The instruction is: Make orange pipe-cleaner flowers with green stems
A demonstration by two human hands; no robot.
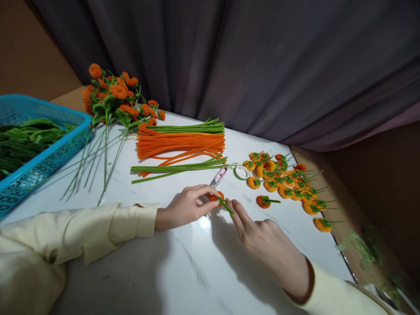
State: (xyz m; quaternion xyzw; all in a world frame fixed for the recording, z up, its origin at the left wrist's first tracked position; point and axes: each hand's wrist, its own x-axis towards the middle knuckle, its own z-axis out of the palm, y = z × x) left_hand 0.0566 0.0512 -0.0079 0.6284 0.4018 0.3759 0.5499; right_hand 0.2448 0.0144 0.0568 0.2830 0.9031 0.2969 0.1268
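My left hand (192, 205) pinches a small orange pipe-cleaner pumpkin (217, 200), which its fingers partly cover. A short green pipe-cleaner stem (226, 207) sticks out from it, down to the right. The fingers of my right hand (259, 236) close on that stem near its free end. Just beyond my left fingertips lies a pair of pink thread snips (219, 177), blades toward me. Beside the snips rests a roll of green tape (241, 172). A single orange pumpkin with a green stem (264, 201) sits right of my right fingertips.
Bundles of orange pipe cleaners (180, 145) and green pipe cleaners (177, 166) lie mid-table. Several finished pumpkins (308, 194) crowd the right edge. Back left are orange flowers on long stems (118, 92) and a blue basket (42, 157) of green leaves. A dark curtain (256, 65) hangs behind.
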